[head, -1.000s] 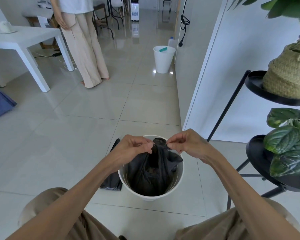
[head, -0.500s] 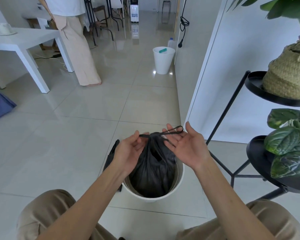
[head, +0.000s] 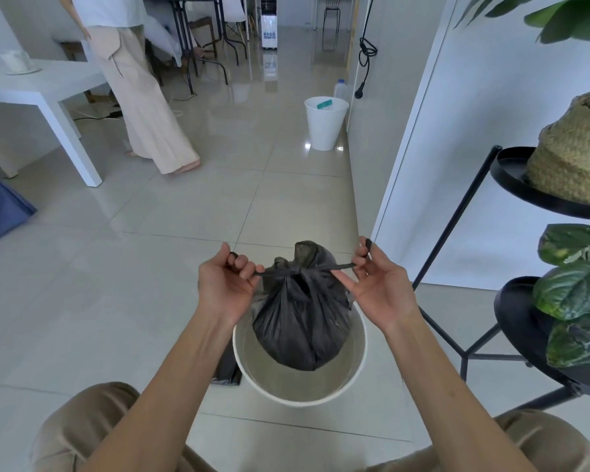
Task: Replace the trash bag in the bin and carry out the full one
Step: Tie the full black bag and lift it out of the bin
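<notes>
A full black trash bag hangs partly lifted out of a white round bin on the tiled floor in front of my knees. Its neck is cinched by a black drawstring pulled out to both sides. My left hand grips the left end of the string, my right hand grips the right end. A folded black bag lies on the floor against the bin's left side, mostly hidden by my left forearm.
A black metal plant stand with leafy plants and a woven basket stands close on the right. A second white bin sits further back by the wall. A person stands beside a white table at left.
My hands went from pinching the bag's top together to pulling the drawstring ends apart. The bag's neck closed and the bag rose out of the bin. The person at the back stepped away.
</notes>
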The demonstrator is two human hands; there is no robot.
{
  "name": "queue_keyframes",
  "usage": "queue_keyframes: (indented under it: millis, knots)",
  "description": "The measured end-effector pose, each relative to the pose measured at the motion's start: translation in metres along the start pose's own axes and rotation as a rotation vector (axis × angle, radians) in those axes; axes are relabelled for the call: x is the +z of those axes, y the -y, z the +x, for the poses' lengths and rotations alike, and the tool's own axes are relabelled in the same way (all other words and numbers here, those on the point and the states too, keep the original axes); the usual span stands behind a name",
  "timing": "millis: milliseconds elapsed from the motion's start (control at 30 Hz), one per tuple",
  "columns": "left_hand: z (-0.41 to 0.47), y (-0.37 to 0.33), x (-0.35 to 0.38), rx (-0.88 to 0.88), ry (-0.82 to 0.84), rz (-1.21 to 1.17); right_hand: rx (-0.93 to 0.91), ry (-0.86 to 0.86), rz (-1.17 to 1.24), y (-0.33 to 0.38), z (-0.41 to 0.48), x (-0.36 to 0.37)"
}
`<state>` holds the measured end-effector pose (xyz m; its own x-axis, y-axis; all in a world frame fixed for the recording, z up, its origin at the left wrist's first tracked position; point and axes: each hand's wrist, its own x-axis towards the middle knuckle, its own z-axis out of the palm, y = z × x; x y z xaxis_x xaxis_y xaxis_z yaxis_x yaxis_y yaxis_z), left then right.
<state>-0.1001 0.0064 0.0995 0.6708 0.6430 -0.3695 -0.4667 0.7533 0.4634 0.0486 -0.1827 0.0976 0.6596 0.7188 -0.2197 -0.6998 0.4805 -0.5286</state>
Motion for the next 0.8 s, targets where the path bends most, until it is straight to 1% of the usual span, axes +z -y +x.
queue_keyframes:
  millis: [100,200,267,400,467,533,667,800]
  knots:
    - [0.005,-0.007,-0.018,0.008,-0.061,0.113,0.139,0.027,-0.186,0.008,-0.003,-0.012]
    - [0.009,-0.017,-0.037,0.016,-0.096,0.19,0.179,0.021,-0.301,0.019,-0.006,-0.025]
    - [0.01,-0.017,-0.045,0.018,-0.112,0.257,0.161,-0.058,-0.261,0.02,-0.005,-0.032]
    - [0.013,-0.018,-0.057,0.053,-0.174,0.338,0.095,-0.273,-0.068,0.016,0.002,-0.047]
    - [0.014,-0.022,-0.065,0.07,-0.208,0.391,0.08,-0.36,-0.018,0.017,0.002,-0.058]
    - [0.014,-0.024,-0.072,0.082,-0.225,0.468,0.074,-0.404,-0.047,0.015,0.003,-0.07]
    - [0.014,-0.023,-0.074,0.134,-0.254,0.591,0.048,-0.439,-0.127,0.01,0.001,-0.088]
    - [0.012,-0.024,-0.074,0.187,-0.274,0.661,-0.003,-0.479,-0.191,0.015,-0.004,-0.095]
